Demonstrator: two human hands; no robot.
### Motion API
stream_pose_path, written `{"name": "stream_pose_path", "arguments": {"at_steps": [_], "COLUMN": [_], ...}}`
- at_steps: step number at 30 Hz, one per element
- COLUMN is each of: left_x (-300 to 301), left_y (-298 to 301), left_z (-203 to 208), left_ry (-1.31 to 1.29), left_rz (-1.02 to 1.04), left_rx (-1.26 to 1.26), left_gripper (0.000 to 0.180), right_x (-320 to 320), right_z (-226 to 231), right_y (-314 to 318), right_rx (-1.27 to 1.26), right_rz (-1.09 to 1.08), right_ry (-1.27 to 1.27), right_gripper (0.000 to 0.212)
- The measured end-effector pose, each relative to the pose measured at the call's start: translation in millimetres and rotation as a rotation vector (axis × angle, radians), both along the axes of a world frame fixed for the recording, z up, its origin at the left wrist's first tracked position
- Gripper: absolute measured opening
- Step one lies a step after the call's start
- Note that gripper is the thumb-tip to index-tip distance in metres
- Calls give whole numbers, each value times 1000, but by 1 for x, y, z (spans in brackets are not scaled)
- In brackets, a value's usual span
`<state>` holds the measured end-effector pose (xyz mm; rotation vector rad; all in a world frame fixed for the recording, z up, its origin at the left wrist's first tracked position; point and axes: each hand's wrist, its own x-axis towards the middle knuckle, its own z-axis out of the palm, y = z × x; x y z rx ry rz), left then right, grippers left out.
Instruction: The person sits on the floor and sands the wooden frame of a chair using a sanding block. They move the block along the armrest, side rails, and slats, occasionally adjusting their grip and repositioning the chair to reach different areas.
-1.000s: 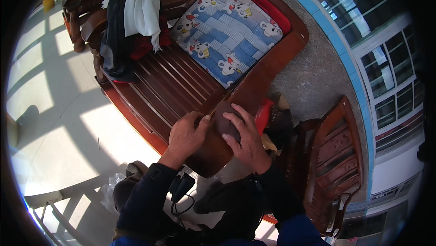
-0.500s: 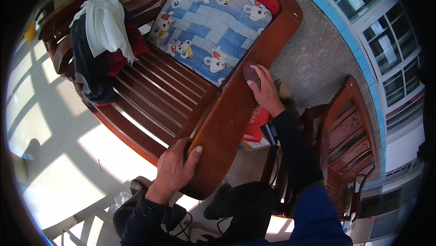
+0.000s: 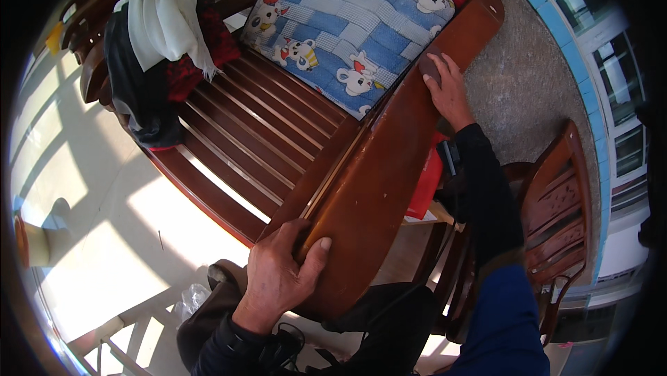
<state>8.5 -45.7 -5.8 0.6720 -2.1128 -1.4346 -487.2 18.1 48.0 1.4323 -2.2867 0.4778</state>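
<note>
One left hand (image 3: 281, 272) clasping a wooden armrest (image 3: 379, 185), right hand (image 3: 450, 93) holding a brown pad (image 3: 428, 66)

likely a home porch: wooden bench (image 3: 316, 176), cartoon cushion (image 3: 347, 25), sunlit floor (image 3: 104, 272).

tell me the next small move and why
Probably slide the dark brown rounded pad along the reddish-brown wooden armrest toward the left hand: the right hand holds it beside the blue patterned cushion, while small pale specks show on the armrest between the two hands.
</note>
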Motion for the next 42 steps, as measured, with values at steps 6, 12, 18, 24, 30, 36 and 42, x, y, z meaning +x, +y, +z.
{"name": "stream_pose_path", "arguments": {"at_steps": [6, 12, 18, 24, 30, 36, 42], "left_x": [-3, 2, 1, -4, -2, 17, 35], "left_y": [0, 0, 3, 2, -7, -18, -43], "left_z": [-4, -1, -5, -21, -33, -24, -17], "left_ry": [66, -76, 17, 117, 246, 409, 485], "left_rz": [32, -12, 78, 180, 110, 85, 150], "left_rx": [-66, 29, 44, 106, 560, 900, 931], "left_gripper": [49, 51, 47, 48, 59, 58, 66], "right_x": [66, 139, 223, 308, 380, 423, 429], "right_z": [-12, -7, -2, 8, 11, -5, -14], "right_y": [3, 14, 32, 47, 67, 88, 103], "right_rx": [20, 30, 45, 51, 124, 228, 282], "right_rz": [78, 212, 325, 407, 528, 619, 681], "right_ry": [-103, -194, -256, -254, -198, -14, 83], "right_gripper": [49, 48, 49, 50, 54, 48, 43]}}
